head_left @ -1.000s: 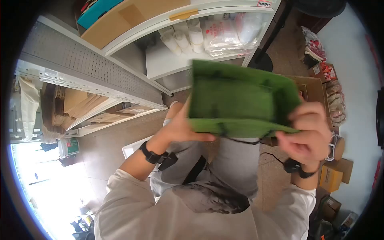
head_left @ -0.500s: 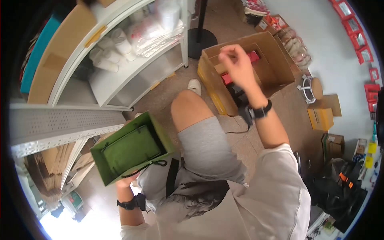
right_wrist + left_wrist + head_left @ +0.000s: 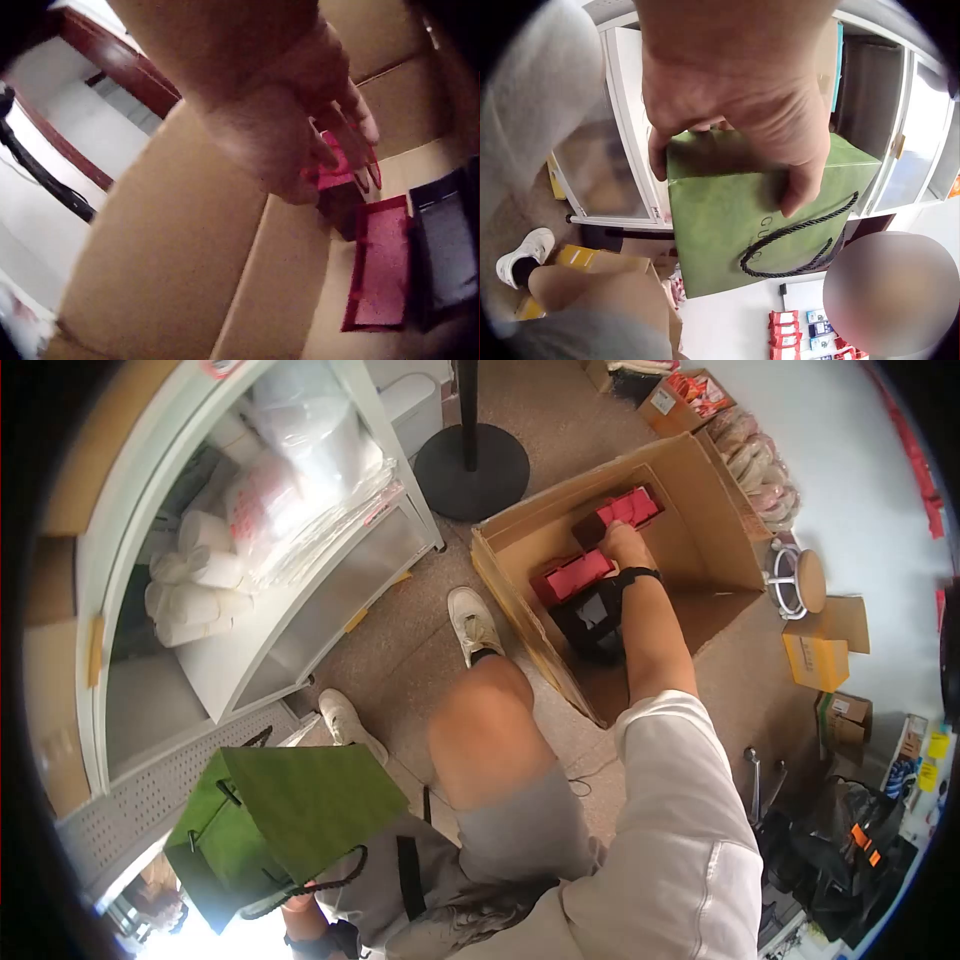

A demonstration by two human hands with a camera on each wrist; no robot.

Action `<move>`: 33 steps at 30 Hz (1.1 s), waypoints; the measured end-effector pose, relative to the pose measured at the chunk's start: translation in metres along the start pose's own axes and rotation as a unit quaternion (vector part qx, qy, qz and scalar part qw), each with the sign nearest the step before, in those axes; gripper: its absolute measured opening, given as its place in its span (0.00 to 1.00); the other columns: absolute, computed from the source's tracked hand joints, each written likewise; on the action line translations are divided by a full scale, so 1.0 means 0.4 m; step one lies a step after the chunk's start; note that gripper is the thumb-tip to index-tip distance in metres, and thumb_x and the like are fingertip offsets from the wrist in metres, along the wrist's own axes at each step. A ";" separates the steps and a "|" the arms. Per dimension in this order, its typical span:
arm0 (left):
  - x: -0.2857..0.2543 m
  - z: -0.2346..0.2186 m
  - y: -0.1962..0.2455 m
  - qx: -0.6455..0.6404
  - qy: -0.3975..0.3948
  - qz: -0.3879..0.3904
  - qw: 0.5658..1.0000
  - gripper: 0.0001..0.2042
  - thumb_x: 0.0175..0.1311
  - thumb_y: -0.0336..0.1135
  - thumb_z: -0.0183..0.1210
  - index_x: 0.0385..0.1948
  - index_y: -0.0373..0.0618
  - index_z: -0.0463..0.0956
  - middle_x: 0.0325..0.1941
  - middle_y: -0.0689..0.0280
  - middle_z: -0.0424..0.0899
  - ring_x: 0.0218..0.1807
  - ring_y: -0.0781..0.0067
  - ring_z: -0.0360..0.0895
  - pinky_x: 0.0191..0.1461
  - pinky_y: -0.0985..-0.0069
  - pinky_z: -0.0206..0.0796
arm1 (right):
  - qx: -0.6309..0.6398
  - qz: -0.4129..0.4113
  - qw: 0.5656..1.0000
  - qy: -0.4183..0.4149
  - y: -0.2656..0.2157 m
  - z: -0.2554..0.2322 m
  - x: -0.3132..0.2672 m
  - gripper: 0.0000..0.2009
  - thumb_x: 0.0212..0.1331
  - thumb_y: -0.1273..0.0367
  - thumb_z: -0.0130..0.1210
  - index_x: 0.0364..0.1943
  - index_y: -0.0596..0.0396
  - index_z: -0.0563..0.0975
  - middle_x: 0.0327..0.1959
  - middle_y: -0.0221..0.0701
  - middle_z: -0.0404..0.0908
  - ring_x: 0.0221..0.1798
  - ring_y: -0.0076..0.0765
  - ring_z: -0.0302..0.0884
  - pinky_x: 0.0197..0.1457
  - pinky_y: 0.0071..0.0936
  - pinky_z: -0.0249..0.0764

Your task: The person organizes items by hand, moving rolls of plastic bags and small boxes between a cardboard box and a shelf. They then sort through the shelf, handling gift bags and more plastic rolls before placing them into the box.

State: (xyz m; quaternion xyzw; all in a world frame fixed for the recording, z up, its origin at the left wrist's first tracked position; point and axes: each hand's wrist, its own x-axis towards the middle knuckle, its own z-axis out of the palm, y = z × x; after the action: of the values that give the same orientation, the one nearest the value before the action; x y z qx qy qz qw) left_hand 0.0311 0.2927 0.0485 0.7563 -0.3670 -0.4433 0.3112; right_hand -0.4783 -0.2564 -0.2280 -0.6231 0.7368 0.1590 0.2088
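Note:
My left hand [image 3: 742, 112] grips a green paper gift bag [image 3: 310, 790] round its bottom, thumb on one face and fingers over the opposite edge. The bag is tipped, its black cord handle [image 3: 802, 226] hanging loose in the left wrist view. My right hand [image 3: 627, 545] reaches down into a large cardboard box [image 3: 535, 620]. There its fingertips are at a red gift bag [image 3: 337, 180] with thin red handles; whether they pinch it I cannot tell. Beside it stand a second red bag [image 3: 382, 266] and a black bag [image 3: 448, 251].
On the left, a white cabinet [image 3: 225, 670] holds white rolls [image 3: 200, 565] and clear plastic packs. A black post base [image 3: 472, 472] stands behind the box. To the right are a small round stool [image 3: 808, 582], a yellow carton [image 3: 815, 660] and dark bags [image 3: 835, 850].
My right hand has left the green bag and gone down into the cardboard box. The left hand has carried the green bag down to the lower left and tipped it over.

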 end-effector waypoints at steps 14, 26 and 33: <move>0.086 0.088 0.071 0.002 -0.058 -0.076 0.995 0.29 0.40 0.28 0.75 0.50 0.39 0.76 0.50 0.62 0.81 0.53 0.62 0.77 0.57 0.65 0.70 | 0.063 -0.017 0.943 0.327 0.143 0.147 0.120 0.11 0.63 0.66 0.46 0.42 0.58 0.77 0.43 0.50 0.81 0.49 0.61 0.80 0.53 0.50 0.76; -0.098 0.122 0.050 -0.163 -0.058 0.049 0.984 0.27 0.39 0.27 0.76 0.47 0.40 0.79 0.46 0.63 0.83 0.49 0.64 0.79 0.55 0.67 0.71 | 0.094 -0.326 0.876 0.342 0.146 -0.571 -0.726 0.07 0.58 0.83 0.53 0.40 0.65 0.71 0.38 0.45 0.71 0.41 0.53 0.71 0.48 0.31 0.70; -0.122 0.064 -0.054 -0.311 -0.011 0.160 0.937 0.36 0.40 0.28 0.76 0.57 0.39 0.71 0.57 0.60 0.77 0.58 0.63 0.72 0.60 0.65 0.67 | 0.067 -0.457 0.818 0.345 -0.118 -0.746 -1.172 0.07 0.56 0.82 0.56 0.37 0.64 0.72 0.38 0.39 0.71 0.39 0.44 0.71 0.46 0.24 0.69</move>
State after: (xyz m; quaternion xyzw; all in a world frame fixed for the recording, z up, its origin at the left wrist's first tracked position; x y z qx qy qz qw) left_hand -0.0025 0.3412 0.0424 0.5477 -0.3306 -0.4879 0.5939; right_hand -0.4006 -0.0128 0.2675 -0.8867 0.4004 -0.2290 0.0309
